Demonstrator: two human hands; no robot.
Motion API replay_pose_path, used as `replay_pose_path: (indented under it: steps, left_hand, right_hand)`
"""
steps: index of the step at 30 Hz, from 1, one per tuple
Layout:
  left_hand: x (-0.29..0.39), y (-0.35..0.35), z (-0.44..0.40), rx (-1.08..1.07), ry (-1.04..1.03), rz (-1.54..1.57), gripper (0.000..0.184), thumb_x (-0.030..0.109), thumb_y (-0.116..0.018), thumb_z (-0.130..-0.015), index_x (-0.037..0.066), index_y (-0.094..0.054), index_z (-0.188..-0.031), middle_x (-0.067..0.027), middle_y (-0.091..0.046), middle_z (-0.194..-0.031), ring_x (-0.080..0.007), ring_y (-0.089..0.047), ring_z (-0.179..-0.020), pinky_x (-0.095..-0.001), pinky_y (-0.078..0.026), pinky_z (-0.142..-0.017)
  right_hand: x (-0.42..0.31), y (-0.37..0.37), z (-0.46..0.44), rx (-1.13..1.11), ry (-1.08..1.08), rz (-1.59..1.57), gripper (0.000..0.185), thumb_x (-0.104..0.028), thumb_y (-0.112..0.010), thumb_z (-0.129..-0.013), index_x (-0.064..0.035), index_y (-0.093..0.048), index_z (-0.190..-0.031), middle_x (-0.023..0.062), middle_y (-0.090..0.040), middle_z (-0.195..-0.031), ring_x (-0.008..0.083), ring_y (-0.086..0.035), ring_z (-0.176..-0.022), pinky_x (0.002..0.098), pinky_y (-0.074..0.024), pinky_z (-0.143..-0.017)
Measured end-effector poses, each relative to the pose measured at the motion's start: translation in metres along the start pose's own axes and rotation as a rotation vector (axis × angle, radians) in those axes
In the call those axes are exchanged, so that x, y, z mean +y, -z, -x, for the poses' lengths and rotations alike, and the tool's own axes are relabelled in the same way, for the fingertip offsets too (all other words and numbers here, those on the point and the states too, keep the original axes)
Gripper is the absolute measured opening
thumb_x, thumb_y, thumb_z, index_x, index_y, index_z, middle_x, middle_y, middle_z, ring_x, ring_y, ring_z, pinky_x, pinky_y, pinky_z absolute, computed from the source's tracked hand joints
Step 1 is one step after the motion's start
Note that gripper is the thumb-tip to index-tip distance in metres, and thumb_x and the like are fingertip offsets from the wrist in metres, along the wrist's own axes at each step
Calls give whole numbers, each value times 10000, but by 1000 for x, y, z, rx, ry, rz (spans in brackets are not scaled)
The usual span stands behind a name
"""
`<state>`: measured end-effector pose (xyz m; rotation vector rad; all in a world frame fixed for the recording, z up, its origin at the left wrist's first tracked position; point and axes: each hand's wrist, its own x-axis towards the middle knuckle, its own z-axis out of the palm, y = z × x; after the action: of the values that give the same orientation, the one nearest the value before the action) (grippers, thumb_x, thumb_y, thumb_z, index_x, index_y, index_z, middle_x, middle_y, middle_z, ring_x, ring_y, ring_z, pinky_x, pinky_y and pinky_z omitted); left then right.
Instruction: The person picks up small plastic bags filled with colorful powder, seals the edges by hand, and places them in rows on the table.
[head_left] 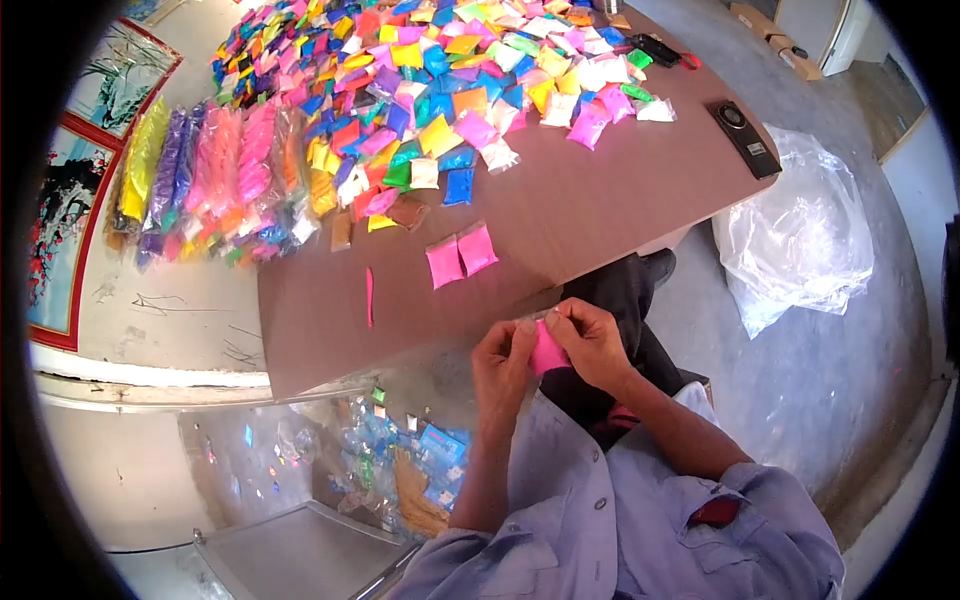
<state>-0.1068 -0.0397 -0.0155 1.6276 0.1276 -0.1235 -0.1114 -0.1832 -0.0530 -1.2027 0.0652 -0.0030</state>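
Note:
Between my two hands, over my lap at the table's near edge, is a small pink packet (548,352). My left hand (503,362) pinches its top edge from the left, and my right hand (592,345) pinches it from the right. Two more pink packets (461,256) lie side by side on the table beyond my hands. To their left is a thin pink strip (369,297). What the packets contain is hard to make out; they look filled with soft coloured material.
A large heap of small coloured packets (430,90) covers the back of the brown table (560,215). Long bundles of coloured bags (215,165) stand at its left. A black device (743,138) lies near the right corner. A clear plastic bag (795,225) and scattered litter (400,465) are on the floor.

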Motion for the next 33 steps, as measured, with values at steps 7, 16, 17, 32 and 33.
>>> replay_pose_path:
  steps: [7, 16, 17, 32, 33]
  left_hand:
    - [2, -5, 7, -47, 42, 54, 241, 247, -660, -1009, 14, -695, -963, 48, -618, -823, -40, -532, -752, -218, -426, -663]
    - [-2, -7, 6, -37, 38, 26, 208, 222, -664, -1005, 21, -714, -1022, 48, -627, -841, -34, -521, -755, -218, -404, -651]
    - [2, -11, 8, -41, 40, 25, 208, 222, -664, -1005, 21, -714, -1022, 48, -627, -841, -34, -521, -755, -218, -404, -651]
    - [4, -14, 0, -122, 22, -7, 279, 286, -646, -1016, 18, -721, -1041, 22, -663, -826, -57, -558, -715, -237, -437, -631]
    - [2, -12, -1, -155, 47, -1, 268, 291, -650, -1018, 29, -708, -1026, 29, -646, -813, -49, -555, -711, -226, -428, -609]
  right_hand:
    - [-4, -1, 0, 61, -11, 108, 162, -153, -620, -1030, -35, -630, -920, -66, -557, -792, 16, -492, -722, 207, -426, -629]
    - [8, 3, 2, 4, -14, 95, 133, -155, -612, -1034, -45, -613, -958, -67, -551, -795, 17, -486, -736, 205, -419, -638]
    - [9, 3, 1, 30, -24, 95, 134, -154, -614, -1033, -48, -609, -951, -66, -548, -796, 16, -486, -735, 204, -417, -636]
    - [-4, 7, 3, 43, 33, 27, 213, -218, -583, -1055, -14, -631, -1015, -21, -609, -847, 39, -531, -787, 230, -470, -705]
    - [-6, 8, 2, 45, 32, 26, 213, -218, -583, -1055, -14, -631, -1015, -21, -609, -847, 39, -531, -787, 230, -470, -705]
